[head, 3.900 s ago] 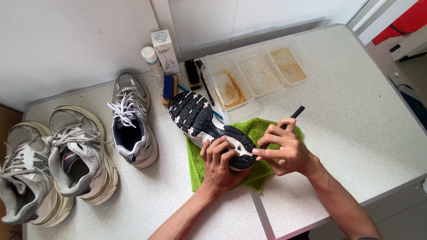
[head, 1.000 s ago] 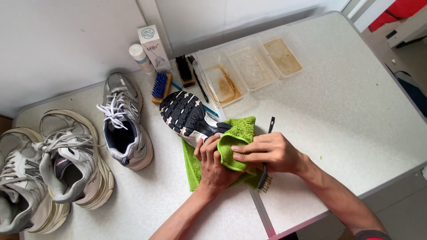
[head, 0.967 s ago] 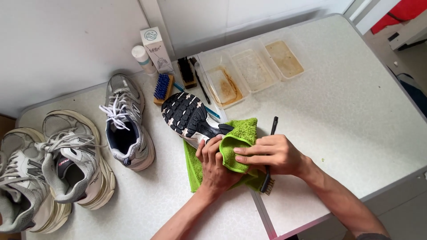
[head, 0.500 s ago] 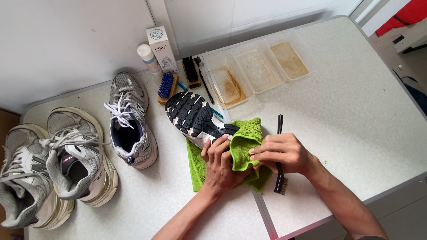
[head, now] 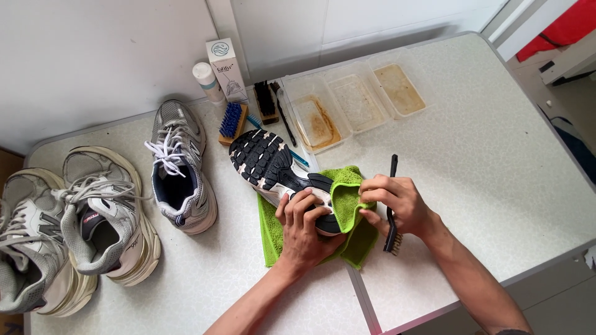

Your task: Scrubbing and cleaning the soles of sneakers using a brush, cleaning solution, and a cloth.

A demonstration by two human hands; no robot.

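- The right hand (head: 397, 208) now presses a fold of the green cloth (head: 347, 198) on the heel of the upturned shoe (head: 276, 170), fingers clamped on it; seconds ago it scrubbed with the black brush (head: 391, 214)
- That brush stays tucked under the same hand
- The left hand (head: 304, 226) grips the shoe over the desk (head: 472, 149), so brushing gives way to wiping

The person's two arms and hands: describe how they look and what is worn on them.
Both forearms are bare, with no sleeves in view. The left hand and right hand wear no gloves, and no rings or watch are visible. A small dark mark at the frame's bottom edge on the right arm is unclear.
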